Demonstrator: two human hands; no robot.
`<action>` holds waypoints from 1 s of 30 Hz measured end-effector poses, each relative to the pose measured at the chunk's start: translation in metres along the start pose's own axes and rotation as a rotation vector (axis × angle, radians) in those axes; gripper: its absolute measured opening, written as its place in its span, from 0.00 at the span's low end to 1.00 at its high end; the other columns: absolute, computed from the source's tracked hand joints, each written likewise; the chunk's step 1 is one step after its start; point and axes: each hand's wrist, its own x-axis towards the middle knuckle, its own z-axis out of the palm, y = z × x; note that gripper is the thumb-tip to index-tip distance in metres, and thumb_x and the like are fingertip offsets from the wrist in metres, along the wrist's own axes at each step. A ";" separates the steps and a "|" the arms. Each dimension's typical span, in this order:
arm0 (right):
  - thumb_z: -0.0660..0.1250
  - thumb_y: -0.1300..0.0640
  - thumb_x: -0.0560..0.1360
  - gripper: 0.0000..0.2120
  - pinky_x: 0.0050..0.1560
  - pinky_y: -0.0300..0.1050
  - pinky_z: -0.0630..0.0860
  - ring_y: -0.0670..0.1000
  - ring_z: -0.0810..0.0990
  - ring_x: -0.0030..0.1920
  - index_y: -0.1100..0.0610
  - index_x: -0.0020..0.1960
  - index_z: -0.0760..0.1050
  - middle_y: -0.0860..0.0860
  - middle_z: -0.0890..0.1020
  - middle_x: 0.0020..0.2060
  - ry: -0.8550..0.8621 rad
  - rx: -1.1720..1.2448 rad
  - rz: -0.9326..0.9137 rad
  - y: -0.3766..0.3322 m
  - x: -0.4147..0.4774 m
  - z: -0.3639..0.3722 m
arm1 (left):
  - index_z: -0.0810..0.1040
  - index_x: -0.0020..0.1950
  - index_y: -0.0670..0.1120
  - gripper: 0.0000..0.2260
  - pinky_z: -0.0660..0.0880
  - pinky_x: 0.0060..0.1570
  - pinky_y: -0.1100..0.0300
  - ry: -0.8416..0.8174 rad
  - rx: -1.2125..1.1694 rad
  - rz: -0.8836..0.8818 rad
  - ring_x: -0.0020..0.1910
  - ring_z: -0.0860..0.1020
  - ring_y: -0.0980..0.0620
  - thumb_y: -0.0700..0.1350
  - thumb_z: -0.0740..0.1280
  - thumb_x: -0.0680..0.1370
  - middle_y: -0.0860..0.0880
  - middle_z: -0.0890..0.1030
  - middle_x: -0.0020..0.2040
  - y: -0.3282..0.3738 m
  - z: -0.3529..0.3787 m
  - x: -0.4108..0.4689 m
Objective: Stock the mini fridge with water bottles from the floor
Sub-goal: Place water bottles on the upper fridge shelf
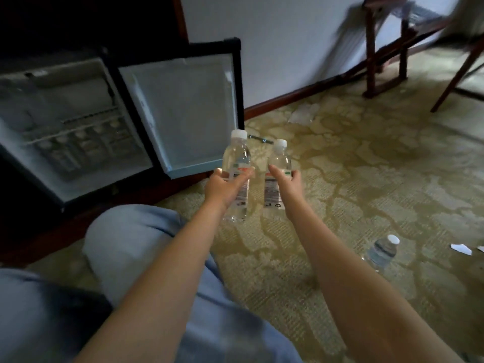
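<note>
Clear bottles in both grips.

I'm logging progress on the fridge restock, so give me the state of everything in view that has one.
Mini fridge: open, bottles already inside.
Fridge door: swung wide open.
Left hand: gripping an upright capped bottle.
Right hand: gripping a second capped bottle.
Spare bottle: capped, on the carpet.

Hotel-like room: patterned carpet, mini fridge, wooden luggage stand
</note>
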 end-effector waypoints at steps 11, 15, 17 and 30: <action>0.68 0.42 0.73 0.33 0.50 0.47 0.68 0.49 0.71 0.51 0.56 0.70 0.61 0.50 0.72 0.56 -0.188 0.016 -0.226 -0.098 -0.052 0.139 | 0.78 0.57 0.45 0.35 0.77 0.54 0.47 0.311 -0.261 0.107 0.51 0.80 0.47 0.67 0.71 0.59 0.46 0.82 0.53 0.041 -0.145 0.004; 0.67 0.42 0.74 0.30 0.43 0.41 0.68 0.45 0.71 0.43 0.55 0.68 0.61 0.49 0.69 0.53 -0.310 -0.015 -0.277 -0.120 -0.072 0.195 | 0.77 0.59 0.44 0.34 0.76 0.57 0.46 0.428 -0.261 0.118 0.54 0.79 0.46 0.66 0.71 0.62 0.45 0.80 0.56 0.041 -0.205 0.003; 0.67 0.42 0.74 0.31 0.44 0.42 0.68 0.48 0.70 0.48 0.56 0.70 0.60 0.49 0.68 0.54 -0.367 -0.030 -0.305 -0.130 -0.084 0.222 | 0.75 0.60 0.44 0.33 0.74 0.58 0.49 0.478 -0.266 0.128 0.55 0.77 0.47 0.65 0.71 0.65 0.46 0.78 0.58 0.040 -0.233 0.004; 0.69 0.45 0.73 0.24 0.36 0.38 0.68 0.43 0.75 0.43 0.53 0.60 0.63 0.45 0.74 0.44 -0.556 -0.112 -0.390 -0.147 -0.070 0.381 | 0.77 0.57 0.48 0.23 0.71 0.43 0.61 0.780 -0.312 0.119 0.51 0.78 0.53 0.60 0.72 0.68 0.50 0.80 0.54 -0.004 -0.358 0.080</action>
